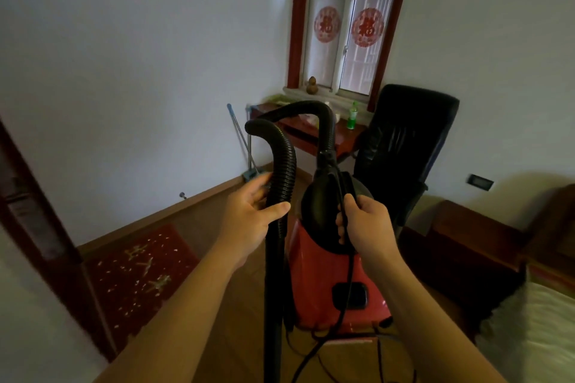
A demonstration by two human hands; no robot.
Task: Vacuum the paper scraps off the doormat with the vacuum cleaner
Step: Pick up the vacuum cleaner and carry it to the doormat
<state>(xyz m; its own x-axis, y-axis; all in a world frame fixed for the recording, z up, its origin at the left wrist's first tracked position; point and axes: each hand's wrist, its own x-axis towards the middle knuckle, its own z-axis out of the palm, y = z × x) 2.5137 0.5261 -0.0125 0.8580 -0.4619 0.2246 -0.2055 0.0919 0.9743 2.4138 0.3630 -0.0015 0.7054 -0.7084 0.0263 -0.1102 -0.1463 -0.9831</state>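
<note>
A red vacuum cleaner with a black top stands on the wooden floor in front of me. Its black ribbed hose arches up from the top and runs down into a straight black tube. My left hand grips the hose where it meets the tube. My right hand grips the black handle on the vacuum's top, along with the thin black power cord. The red doormat lies at the lower left by the door, strewn with white paper scraps.
A dark door frame borders the mat on the left. A black office chair and a red desk stand under the window. A mop leans on the wall. A bed sits at the right. Power cord loops lie on the floor below.
</note>
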